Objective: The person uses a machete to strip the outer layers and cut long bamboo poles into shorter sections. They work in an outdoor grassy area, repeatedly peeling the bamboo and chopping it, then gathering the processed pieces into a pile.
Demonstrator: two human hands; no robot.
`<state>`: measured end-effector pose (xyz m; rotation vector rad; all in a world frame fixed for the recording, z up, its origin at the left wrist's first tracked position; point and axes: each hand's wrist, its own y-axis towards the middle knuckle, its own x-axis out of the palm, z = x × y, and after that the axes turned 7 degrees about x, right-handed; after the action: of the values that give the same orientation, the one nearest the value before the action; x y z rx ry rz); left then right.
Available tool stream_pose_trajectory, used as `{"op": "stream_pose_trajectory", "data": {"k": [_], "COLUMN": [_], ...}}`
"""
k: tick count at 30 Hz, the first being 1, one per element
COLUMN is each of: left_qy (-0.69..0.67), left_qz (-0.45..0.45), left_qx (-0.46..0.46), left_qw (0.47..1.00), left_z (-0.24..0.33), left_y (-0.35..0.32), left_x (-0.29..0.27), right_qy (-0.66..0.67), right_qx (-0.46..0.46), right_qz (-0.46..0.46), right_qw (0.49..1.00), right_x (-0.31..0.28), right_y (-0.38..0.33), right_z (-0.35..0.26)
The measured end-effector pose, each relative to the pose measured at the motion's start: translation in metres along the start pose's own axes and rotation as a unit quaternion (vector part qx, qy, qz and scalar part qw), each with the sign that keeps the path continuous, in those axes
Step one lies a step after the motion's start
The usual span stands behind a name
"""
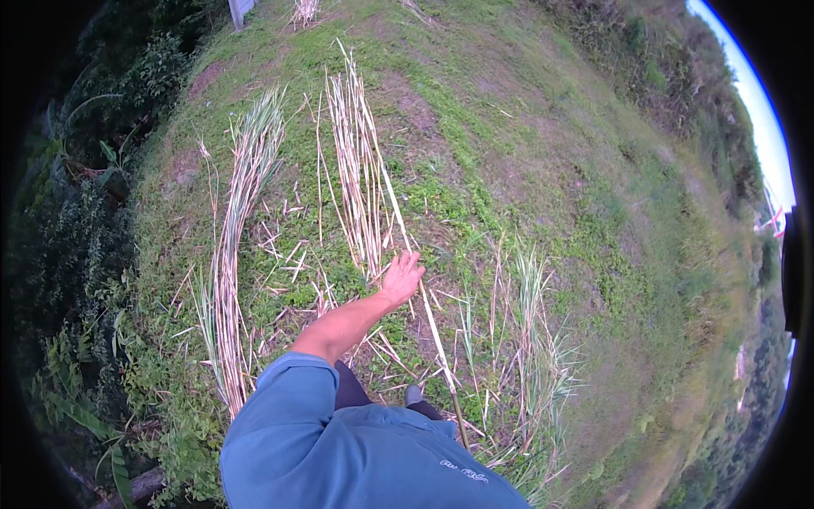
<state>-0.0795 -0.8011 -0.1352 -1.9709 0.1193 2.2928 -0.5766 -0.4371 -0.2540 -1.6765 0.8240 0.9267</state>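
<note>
My left hand [402, 276] reaches forward from a blue sleeve, its fingers stretched out and slightly apart. It is over the near end of a bundle of stripped pale stalks [356, 170] that lies on the grass. One long, pale stalk [437, 339] runs close beside the fingers, from the bundle's right side back toward my body. Whether the fingertips touch this stalk, I cannot tell. To the left lies another long bundle of reed stalks [227, 280] with green leafy tops at its far end. My right hand is out of sight.
Short cut pieces [297, 259] are scattered between the two bundles. Loose leafy reeds [530, 339] lie to my right. Dense dark bushes [76, 254] border the left side, and a grassy slope [610, 212] stretches out on the right. A small pale pile [305, 12] is far ahead.
</note>
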Motion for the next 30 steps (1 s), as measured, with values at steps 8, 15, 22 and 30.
{"op": "stream_pose_trajectory", "data": {"k": [8,15,22,30], "left_qy": [-0.253,-0.27,-0.236,-0.46], "left_qz": [0.191,-0.128,-0.148,-0.151], "left_qx": [-0.152,-0.637,-0.901,-0.643], "left_qw": [0.936,0.711,0.332,0.593], "left_z": [-0.199,-0.259,-0.004,0.107], "left_y": [-0.086,-0.573,-0.818,-0.74], "left_x": [-0.099,0.128,0.088,0.211], "right_qy": [0.188,0.089,-0.295,-0.628], "right_qx": [-0.187,-0.313,-0.455,-0.486], "right_qz": [-0.148,-0.336,-0.124,0.012], "right_qw": [0.953,0.884,0.831,0.608], "right_x": [0.157,0.238,0.28,0.222], "right_y": [-0.233,-0.423,-0.342,-0.217], "right_z": [-0.282,-0.421,-0.346,-0.29]}}
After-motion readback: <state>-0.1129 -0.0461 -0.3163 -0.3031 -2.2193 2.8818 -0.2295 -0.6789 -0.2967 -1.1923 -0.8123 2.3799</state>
